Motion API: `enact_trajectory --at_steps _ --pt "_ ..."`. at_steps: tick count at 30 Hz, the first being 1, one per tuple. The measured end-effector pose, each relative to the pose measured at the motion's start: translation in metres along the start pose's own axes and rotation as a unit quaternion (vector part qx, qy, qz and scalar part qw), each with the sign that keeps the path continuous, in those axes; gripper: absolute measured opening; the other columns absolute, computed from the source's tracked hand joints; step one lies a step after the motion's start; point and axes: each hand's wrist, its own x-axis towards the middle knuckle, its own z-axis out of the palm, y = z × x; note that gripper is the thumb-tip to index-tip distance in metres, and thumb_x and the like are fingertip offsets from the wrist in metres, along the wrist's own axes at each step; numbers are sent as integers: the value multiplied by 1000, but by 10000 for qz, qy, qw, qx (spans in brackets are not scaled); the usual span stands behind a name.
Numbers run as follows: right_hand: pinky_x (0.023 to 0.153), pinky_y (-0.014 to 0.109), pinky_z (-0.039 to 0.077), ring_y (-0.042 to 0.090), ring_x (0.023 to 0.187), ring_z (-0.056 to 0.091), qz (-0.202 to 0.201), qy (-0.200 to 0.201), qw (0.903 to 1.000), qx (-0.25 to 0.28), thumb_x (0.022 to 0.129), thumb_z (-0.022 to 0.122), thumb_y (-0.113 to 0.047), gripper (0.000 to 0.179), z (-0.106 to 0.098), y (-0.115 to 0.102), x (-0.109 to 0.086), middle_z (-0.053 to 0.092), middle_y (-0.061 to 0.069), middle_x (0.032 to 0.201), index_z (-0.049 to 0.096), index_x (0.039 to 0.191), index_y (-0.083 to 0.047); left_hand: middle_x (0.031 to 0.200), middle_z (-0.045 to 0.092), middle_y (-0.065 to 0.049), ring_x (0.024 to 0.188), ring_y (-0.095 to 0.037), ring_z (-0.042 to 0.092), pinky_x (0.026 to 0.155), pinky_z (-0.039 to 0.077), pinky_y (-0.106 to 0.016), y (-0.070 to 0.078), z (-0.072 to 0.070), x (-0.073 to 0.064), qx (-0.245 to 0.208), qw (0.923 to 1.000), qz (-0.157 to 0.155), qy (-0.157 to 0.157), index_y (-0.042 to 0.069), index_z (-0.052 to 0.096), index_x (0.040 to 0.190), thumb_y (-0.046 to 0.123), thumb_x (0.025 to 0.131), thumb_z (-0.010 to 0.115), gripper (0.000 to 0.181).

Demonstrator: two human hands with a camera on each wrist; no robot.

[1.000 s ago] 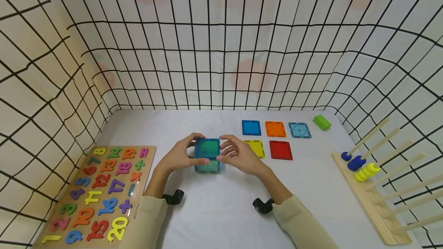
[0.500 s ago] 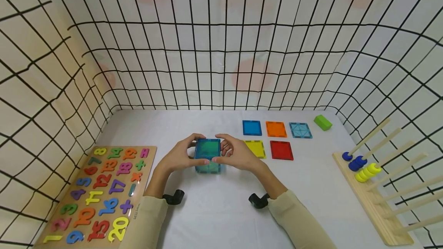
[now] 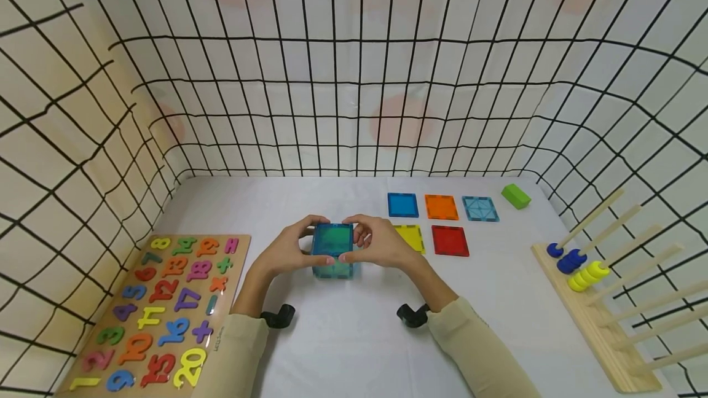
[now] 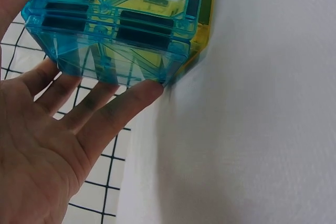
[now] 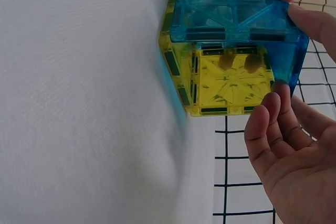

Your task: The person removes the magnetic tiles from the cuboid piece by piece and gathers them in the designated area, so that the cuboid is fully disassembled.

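A small box of see-through magnetic tiles (image 3: 333, 270) stands on the table between both hands. A blue tile (image 3: 334, 239) covers its top, and its near wall is light blue. Through an opening facing the right hand, the right wrist view shows yellow tiles (image 5: 228, 87) inside and along the bottom. My left hand (image 3: 283, 252) holds the box, thumb at the near top edge and fingers (image 4: 123, 111) against its wall. My right hand (image 3: 383, 246) grips the top tile by thumb and index finger; its other fingers curl beside the opening.
Blue, orange, light blue, yellow and red tiles (image 3: 450, 241) lie in two rows at the back right, near a green block (image 3: 515, 196). A number puzzle board (image 3: 138, 324) lies left. A wooden peg stand with rings (image 3: 603, 330) is right. Black-gridded white walls (image 3: 354, 66) surround the table.
My right hand has shifted left, its thumb and index finger closing in along the blue top tile. The left hand and the box stay about where they were.
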Motion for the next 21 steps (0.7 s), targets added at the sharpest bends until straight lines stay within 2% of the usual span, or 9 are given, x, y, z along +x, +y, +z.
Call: enact_trajectory --at_steps 9,21 --pt "77 31 54 23 87 60 -13 359 9991 243 75 93 -36 67 5 2 0 67 15 96 65 133 -19 155 50 -6 145 -43 45 100 55 -59 -2 1 0 -121 9999 -6 57 25 50 145 42 76 91 81" --pt "73 29 53 22 85 59 -30 720 9970 274 72 95 -34 66 10 4 -4 67 14 93 68 129 -19 152 52 -6 144 -42 45 99 56 -58 -1 1 1 -131 9999 -5 39 26 50 142 40 76 92 80"
